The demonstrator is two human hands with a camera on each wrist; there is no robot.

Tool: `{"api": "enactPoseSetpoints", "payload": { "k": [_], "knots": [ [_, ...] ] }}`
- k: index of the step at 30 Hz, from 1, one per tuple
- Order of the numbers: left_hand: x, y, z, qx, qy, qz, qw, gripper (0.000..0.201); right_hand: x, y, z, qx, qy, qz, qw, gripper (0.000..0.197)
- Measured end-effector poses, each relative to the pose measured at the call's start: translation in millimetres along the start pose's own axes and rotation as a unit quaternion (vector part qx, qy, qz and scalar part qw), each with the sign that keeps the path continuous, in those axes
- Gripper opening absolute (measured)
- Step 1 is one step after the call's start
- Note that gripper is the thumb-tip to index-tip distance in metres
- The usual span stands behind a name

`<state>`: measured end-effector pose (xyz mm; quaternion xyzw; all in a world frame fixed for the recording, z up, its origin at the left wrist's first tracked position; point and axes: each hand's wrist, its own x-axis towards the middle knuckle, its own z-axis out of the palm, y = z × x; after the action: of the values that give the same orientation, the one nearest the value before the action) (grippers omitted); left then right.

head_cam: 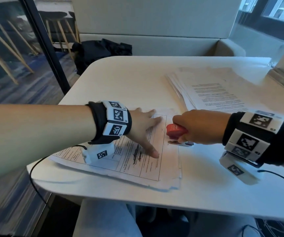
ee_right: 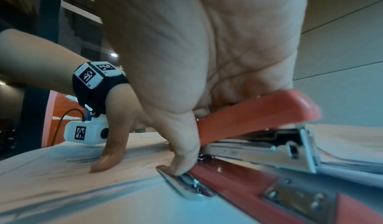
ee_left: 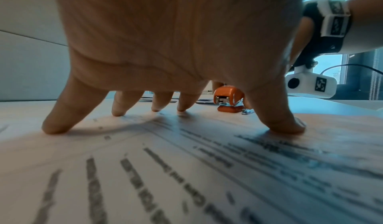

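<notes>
I see a room with a dark-framed glass wall [head_cam: 40, 48] on the left, wooden-legged stools [head_cam: 59, 28] behind it, and a pale padded booth seat [head_cam: 155, 31] straight ahead with a black bag [head_cam: 102, 52] slumped on it. In front of the seat is a white table [head_cam: 206, 194] with rounded corners. A loose pile of printed pages [head_cam: 211, 88] lies far right on it, and the form sheets [head_cam: 155, 171] lie near the front edge, with a black scribble on the top page. My left hand [head_cam: 143, 127] is spread wide, with its fingertips [ee_left: 56, 127] pressing the form flat. My right hand [head_cam: 201, 125] is curled round the red stapler [head_cam: 174, 130], with the thumb on its metal tail. The stapler sits at the form's right edge with its nose over the paper. I cannot tell whether the sheets are between its arms.
</notes>
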<state>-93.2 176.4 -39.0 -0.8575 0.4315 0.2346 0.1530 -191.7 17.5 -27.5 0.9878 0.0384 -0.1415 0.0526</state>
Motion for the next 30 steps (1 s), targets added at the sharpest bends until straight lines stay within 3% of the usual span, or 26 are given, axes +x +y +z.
{"api": "enactPoseSetpoints", "payload": {
  "k": [4,16,22,27,30],
  "knots": [
    [2.3,-1.1,1.3,-0.015,-0.007,-0.007,1.000,0.130,3.1,-0.2,-0.9,-0.025,0.003,-0.026,0.999,0.025],
    [2.4,2.7,-2.8,-0.016,-0.002,-0.001,1.000,0.118,12.5,-2.4,2.7,0.042,-0.019,-0.045,0.998,0.030],
    [-0.8,6.7,-7.1,-0.029,0.001,0.000,1.000,0.111,15.3,-6.6,1.7,-0.001,0.035,-0.105,0.994,0.027],
    [-3.5,8.5,-8.0,-0.024,0.011,0.005,1.000,0.108,19.0,-8.6,3.3,0.028,-0.005,-0.078,0.997,0.025],
    [-0.6,6.5,-6.4,-0.032,0.006,0.002,0.999,0.110,16.6,-8.4,3.6,-0.005,0.036,-0.114,0.993,0.026]
  ]
}}
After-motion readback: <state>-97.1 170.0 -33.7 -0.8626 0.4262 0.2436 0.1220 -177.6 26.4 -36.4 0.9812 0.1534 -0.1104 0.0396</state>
